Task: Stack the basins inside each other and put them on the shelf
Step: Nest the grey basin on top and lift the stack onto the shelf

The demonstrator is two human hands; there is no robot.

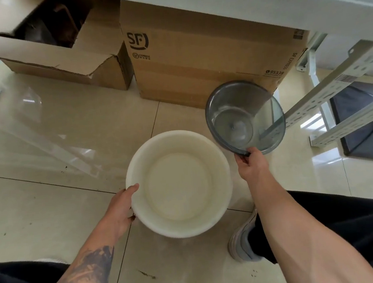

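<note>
A white basin (178, 183) is held above the tiled floor at the centre, mouth up. My left hand (121, 208) grips its left rim. A smaller see-through grey basin (244, 117) hangs tilted up and to the right of the white one, its mouth facing me. My right hand (250, 164) pinches its lower rim. The two basins are apart, almost touching at their rims. A metal shelf (326, 91) with perforated white rails stands at the right.
Two cardboard boxes stand at the back: an open one (58, 55) on the left and a closed one marked SF (195, 56). A pale tabletop edge (259, 4) runs above them. My shoe (241, 243) rests on the floor below the right arm.
</note>
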